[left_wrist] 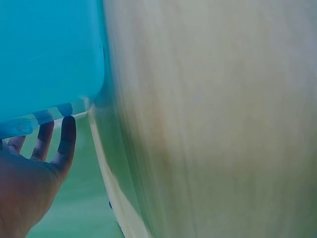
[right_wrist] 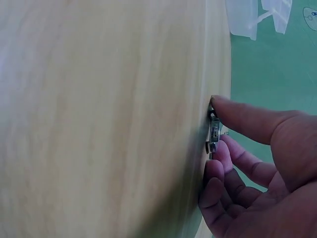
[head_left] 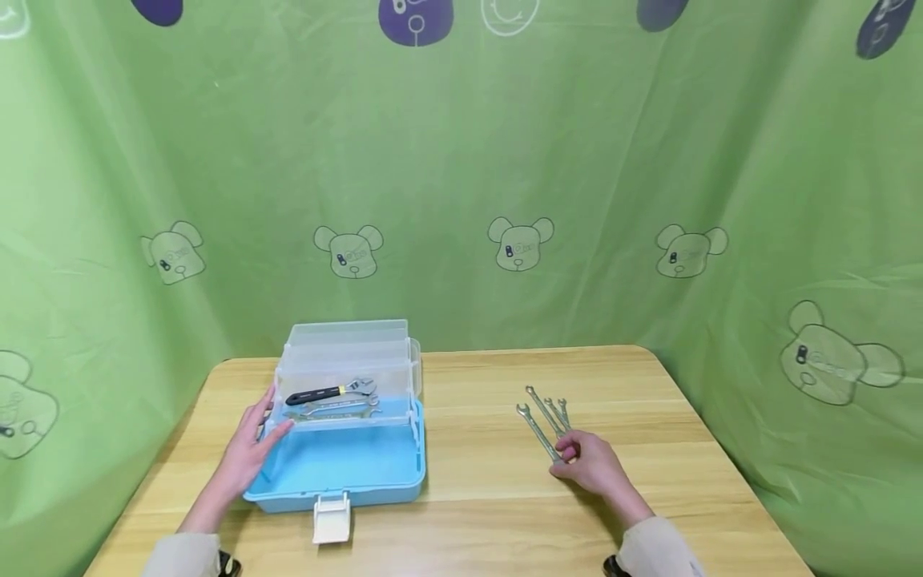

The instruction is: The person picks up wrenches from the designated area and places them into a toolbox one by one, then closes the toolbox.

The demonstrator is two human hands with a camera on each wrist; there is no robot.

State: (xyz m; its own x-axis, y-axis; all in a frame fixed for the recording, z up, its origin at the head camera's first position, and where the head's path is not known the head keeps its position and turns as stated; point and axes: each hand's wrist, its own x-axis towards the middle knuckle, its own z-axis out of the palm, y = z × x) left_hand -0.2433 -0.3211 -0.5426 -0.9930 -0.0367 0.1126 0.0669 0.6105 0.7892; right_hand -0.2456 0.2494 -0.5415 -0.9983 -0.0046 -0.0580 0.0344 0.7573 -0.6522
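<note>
On the left of the table stands a light blue toolbox (head_left: 382,496), its clear trays raised. My left hand (head_left: 245,453) rests at its left side, thumb over the front tray's corner and spread fingers along the outside; the left wrist view shows fingertips touching its edge. In the front tray (head_left: 399,417) lie an adjustable wrench (head_left: 317,395) with a black and yellow handle and some silver wrenches (head_left: 335,406). To the right, my right hand (head_left: 594,466) pinches several silver wrenches (head_left: 538,433), fanned out, by their near ends, close over the table.
A white latch (head_left: 332,521) hangs off the toolbox front. The wooden table (head_left: 476,529) has a rounded far edge against a green curtain (head_left: 447,160), which also closes both sides. Wood lies between the toolbox and my right hand.
</note>
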